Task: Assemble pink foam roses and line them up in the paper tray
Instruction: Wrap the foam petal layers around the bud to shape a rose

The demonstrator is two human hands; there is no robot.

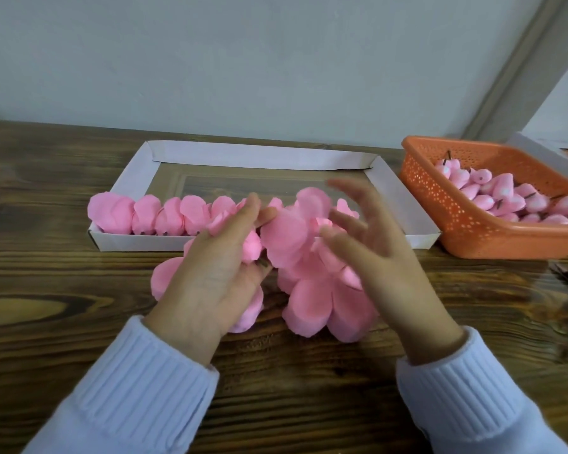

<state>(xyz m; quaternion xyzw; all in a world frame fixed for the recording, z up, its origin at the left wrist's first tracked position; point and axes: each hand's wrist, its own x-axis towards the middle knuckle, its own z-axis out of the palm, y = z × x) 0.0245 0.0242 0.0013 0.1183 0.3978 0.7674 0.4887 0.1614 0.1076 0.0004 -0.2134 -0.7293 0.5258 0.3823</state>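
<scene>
Head view: paper tray (276, 155) holds one partial row of finished roses (164, 214) along its near wall, the rest unfilled; left hand (210, 273) grips a half-built rose (252, 248); right hand (374, 244) spread open just beside it; loose petals (318, 303) on bench (63, 322); many buds (505, 199) waiting in orange basket (466, 231); no readable writing

One wide-angle camera sits on the person's head, looking forward and down across the wooden table (63, 322) toward the grey wall (243, 60) behind its far edge; it is close, so the left hand (210, 276) and right hand (384, 257) fill the middle; the paper tray (243, 155) lies centred near the far edge; the orange basket (456, 217) is cut off at the right.
</scene>
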